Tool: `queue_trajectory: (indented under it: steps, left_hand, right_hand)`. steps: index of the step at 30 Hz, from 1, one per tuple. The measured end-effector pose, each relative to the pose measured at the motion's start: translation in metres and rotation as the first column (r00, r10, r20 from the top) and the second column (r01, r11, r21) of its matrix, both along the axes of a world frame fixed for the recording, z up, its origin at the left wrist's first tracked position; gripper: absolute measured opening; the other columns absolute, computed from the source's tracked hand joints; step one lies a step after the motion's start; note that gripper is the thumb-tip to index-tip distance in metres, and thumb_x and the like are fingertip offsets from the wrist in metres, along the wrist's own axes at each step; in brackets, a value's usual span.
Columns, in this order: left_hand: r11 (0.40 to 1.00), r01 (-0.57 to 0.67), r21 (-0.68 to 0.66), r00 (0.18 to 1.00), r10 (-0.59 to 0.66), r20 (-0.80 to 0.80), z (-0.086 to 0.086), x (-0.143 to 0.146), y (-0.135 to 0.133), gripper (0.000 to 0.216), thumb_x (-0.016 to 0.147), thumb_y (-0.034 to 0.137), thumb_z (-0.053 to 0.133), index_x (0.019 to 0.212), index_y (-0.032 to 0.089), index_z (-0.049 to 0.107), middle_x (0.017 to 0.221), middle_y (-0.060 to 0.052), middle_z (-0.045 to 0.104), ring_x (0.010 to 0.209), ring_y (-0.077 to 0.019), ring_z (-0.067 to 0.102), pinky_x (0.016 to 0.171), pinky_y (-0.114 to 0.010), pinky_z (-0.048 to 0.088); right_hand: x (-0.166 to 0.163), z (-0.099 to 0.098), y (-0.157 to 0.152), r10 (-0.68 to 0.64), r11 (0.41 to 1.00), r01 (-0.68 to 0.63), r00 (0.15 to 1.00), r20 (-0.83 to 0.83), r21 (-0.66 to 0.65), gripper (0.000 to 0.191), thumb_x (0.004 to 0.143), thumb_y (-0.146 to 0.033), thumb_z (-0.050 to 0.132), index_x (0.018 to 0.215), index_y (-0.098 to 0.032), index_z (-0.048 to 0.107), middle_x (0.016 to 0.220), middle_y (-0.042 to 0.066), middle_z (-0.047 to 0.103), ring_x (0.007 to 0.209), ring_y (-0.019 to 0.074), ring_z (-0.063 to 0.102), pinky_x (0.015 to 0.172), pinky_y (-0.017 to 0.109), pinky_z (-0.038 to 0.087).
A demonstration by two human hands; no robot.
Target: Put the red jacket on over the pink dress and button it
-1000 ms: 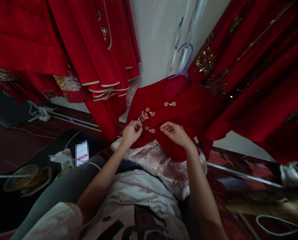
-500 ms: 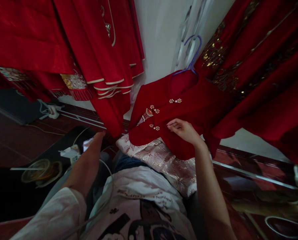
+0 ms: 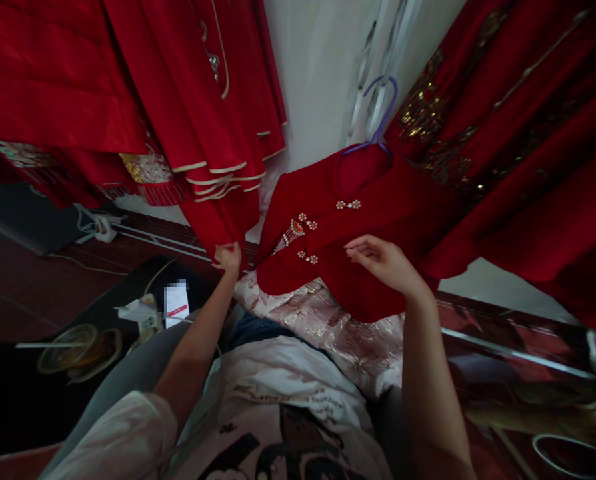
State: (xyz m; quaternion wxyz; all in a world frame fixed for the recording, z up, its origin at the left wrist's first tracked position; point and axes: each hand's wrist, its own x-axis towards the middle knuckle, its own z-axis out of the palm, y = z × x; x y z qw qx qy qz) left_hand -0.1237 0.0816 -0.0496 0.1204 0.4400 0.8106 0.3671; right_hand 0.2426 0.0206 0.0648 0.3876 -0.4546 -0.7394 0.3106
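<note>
A small red jacket (image 3: 378, 207) with pearl buttons hangs on a purple hanger (image 3: 378, 110) in front of me. A red and gold tassel brooch (image 3: 291, 233) is pinned on its left front. My right hand (image 3: 385, 263) pinches the jacket's front edge just right of the lower pearl buttons (image 3: 308, 257). My left hand (image 3: 228, 257) is closed on the hem of a hanging red garment (image 3: 218, 220) to the left of the jacket.
Red robes with cream piping (image 3: 178, 100) hang at the left, and gold-embroidered red robes (image 3: 503, 133) at the right. Pale brocade cloth (image 3: 338, 327) lies on my lap. A power strip (image 3: 141, 313) and a lidded drink cup (image 3: 73, 343) sit on the dark floor at the left.
My left hand left the brooch, dropped toward the floor at the left, then rose and closed on the hem of the neighbouring red garment. My right hand stayed on the jacket.
</note>
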Motion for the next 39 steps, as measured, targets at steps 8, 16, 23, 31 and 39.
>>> queue_trajectory:
  steps: [8, 16, 23, 31, 39]
  left_hand:
    - [0.912, 0.120, 0.392, 0.987, -0.153, 0.054, 0.025, 0.091, 0.022, 0.014, 0.090, 0.030, 0.054, 0.094, 0.021, 0.063, 0.136, -0.009, 0.056, 0.134, -0.0222, 0.044, 0.114, -0.043, 0.029]
    - [0.718, 0.415, 0.558, 0.900, -0.416, -0.133, 0.085, 0.121, 0.013, 0.008, 0.086, 0.025, 0.060, 0.085, 0.020, 0.066, 0.095, -0.004, 0.066, 0.100, -0.0188, 0.057, 0.095, -0.034, 0.043]
    - [0.534, 0.808, 0.248, 0.583, -0.783, -0.215, 0.058, 0.107, -0.036, 0.013, 0.080, 0.019, 0.066, 0.093, 0.020, 0.064, 0.091, -0.002, 0.066, 0.082, -0.0160, 0.059, 0.079, -0.031, 0.049]
    - [0.526, 0.837, 0.150, 0.517, -0.670, -0.533, 0.043, 0.109, -0.047, 0.013, 0.088, 0.031, 0.062, 0.098, 0.023, 0.067, 0.096, -0.004, 0.055, 0.095, -0.0199, 0.053, 0.086, -0.035, 0.047]
    - [0.375, 0.917, 0.133, 0.368, -0.670, -0.645, 0.052, 0.106, -0.045, 0.018, 0.095, 0.032, 0.051, 0.096, 0.019, 0.062, 0.103, -0.006, 0.061, 0.096, -0.0184, 0.055, 0.088, -0.035, 0.047]
  right_hand:
    - [0.013, 0.013, -0.012, -0.037, 0.999, 0.037, 0.999, 0.008, 0.022, 0.023, 0.084, -0.041, 0.064, 0.097, -0.022, 0.068, 0.092, 0.005, 0.072, 0.084, 0.0182, 0.068, 0.076, 0.032, 0.056]
    - [0.020, 0.016, -0.015, -0.066, 0.997, 0.065, 0.998, 0.016, 0.035, 0.025, 0.085, -0.043, 0.062, 0.097, -0.021, 0.067, 0.090, 0.005, 0.071, 0.083, 0.0179, 0.068, 0.075, 0.032, 0.055]
    - [0.012, 0.015, -0.013, -0.017, 1.000, 0.017, 0.999, 0.032, 0.008, 0.026, 0.085, -0.041, 0.061, 0.098, -0.020, 0.067, 0.092, 0.005, 0.071, 0.084, 0.0168, 0.067, 0.078, 0.032, 0.054]
    - [0.008, 0.016, -0.015, -0.002, 1.000, 0.002, 1.000, 0.029, -0.001, 0.026, 0.085, -0.041, 0.061, 0.098, -0.020, 0.067, 0.093, 0.006, 0.071, 0.086, 0.0176, 0.067, 0.080, 0.034, 0.055]
    - [0.012, 0.014, -0.013, -0.018, 1.000, 0.018, 1.000, 0.021, -0.006, 0.025, 0.085, -0.041, 0.061, 0.098, -0.021, 0.067, 0.094, 0.005, 0.071, 0.087, 0.0177, 0.067, 0.080, 0.034, 0.055]
